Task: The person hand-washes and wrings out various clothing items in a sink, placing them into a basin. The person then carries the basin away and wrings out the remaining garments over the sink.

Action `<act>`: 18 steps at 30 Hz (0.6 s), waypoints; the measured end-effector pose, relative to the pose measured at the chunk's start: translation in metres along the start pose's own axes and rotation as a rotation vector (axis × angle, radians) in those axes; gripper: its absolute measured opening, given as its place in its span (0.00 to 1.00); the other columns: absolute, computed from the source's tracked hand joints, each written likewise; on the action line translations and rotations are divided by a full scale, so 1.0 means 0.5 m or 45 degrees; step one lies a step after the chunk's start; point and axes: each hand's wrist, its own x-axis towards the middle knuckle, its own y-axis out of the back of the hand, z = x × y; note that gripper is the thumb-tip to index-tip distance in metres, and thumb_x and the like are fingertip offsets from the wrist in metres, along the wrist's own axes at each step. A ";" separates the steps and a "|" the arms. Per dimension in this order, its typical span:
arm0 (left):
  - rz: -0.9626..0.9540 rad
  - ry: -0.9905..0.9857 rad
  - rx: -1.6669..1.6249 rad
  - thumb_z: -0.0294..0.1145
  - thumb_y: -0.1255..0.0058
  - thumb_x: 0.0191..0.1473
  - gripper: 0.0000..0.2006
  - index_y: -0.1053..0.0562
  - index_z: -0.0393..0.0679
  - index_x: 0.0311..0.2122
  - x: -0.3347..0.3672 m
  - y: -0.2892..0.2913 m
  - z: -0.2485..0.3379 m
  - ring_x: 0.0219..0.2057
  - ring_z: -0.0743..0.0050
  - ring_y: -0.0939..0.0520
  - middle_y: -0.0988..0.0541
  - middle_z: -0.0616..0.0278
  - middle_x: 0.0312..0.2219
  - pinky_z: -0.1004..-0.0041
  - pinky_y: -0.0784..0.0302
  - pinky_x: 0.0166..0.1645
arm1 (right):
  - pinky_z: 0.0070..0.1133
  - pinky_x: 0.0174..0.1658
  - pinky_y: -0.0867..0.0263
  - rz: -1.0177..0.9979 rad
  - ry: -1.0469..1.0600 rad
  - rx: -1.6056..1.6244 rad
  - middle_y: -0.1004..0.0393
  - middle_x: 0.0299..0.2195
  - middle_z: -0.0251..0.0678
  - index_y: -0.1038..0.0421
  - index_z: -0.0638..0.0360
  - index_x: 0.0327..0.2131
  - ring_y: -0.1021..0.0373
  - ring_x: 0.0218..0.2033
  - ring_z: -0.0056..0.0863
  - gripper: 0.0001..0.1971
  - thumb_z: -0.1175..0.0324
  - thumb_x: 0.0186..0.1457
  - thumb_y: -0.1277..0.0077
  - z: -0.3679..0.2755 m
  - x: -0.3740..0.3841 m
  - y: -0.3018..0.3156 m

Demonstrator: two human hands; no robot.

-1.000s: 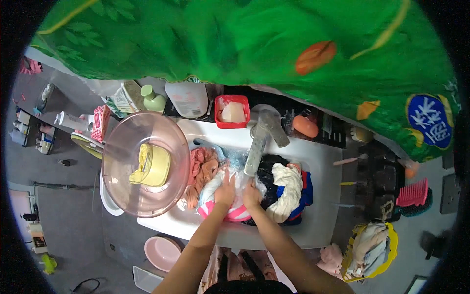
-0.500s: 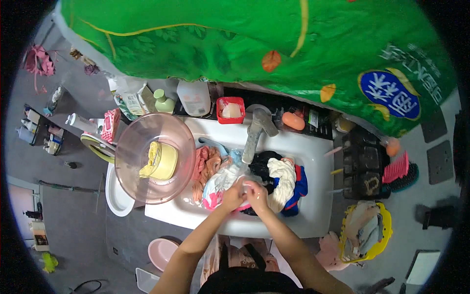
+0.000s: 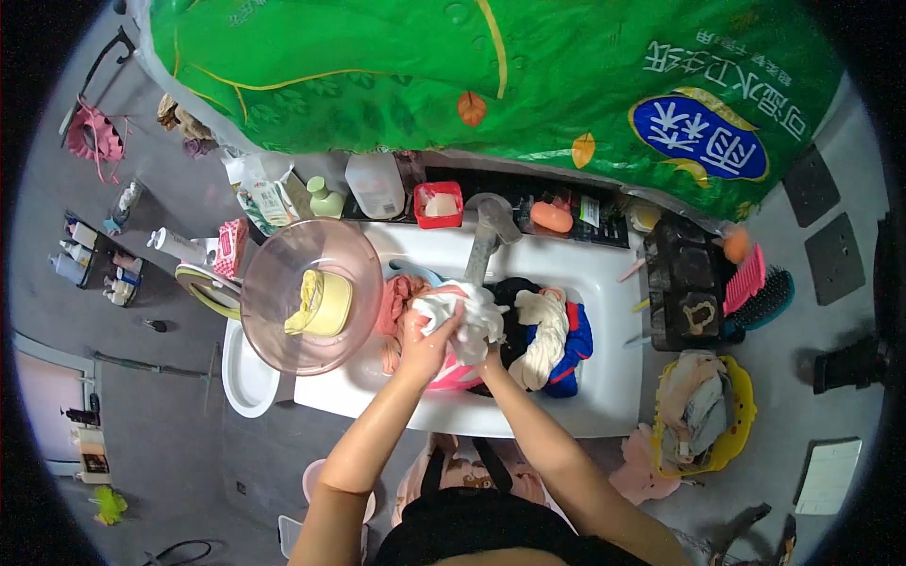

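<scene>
Under the faucet (image 3: pixel 479 253) in the white sink (image 3: pixel 604 283), a wet white cloth (image 3: pixel 477 311) is lifted and bunched up. My left hand (image 3: pixel 427 347) has its fingers closed round the cloth's left side. Behind the lower right of the cloth is my right hand (image 3: pixel 489 362), its fingers mostly hidden by the fabric. Pink and white fabric (image 3: pixel 451 376) lies beneath the hands. Salmon-coloured clothing (image 3: pixel 400 297) rests to the left. On the right lie black cloth (image 3: pixel 515 343), a cream cloth (image 3: pixel 545 340) and a blue garment with red trim (image 3: pixel 572 354).
A clear basin (image 3: pixel 264 325) holding a yellow item (image 3: pixel 326 304) overlaps the sink's left end. Along the back ledge stand a red soap dish (image 3: pixel 439 217), an orange soap bar (image 3: pixel 550 217) and bottles. A big green plastic package (image 3: pixel 377 104) hangs over the back. At right sits a yellow laundry basket (image 3: pixel 739 434).
The white cloth has come up from the pile, bunched at the hands. My hands, close together before, are now on either side of it. The view has shifted slightly.
</scene>
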 end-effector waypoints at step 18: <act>-0.175 0.174 2.042 0.29 0.55 0.41 0.22 0.33 0.54 0.46 0.073 0.282 -0.574 0.41 0.53 0.28 0.37 0.48 0.48 0.62 0.29 0.41 | 0.33 0.50 0.46 -0.309 -0.473 -0.987 0.34 0.41 0.48 0.29 0.63 0.32 0.40 0.45 0.42 0.15 0.67 0.37 0.51 0.251 -0.072 -0.121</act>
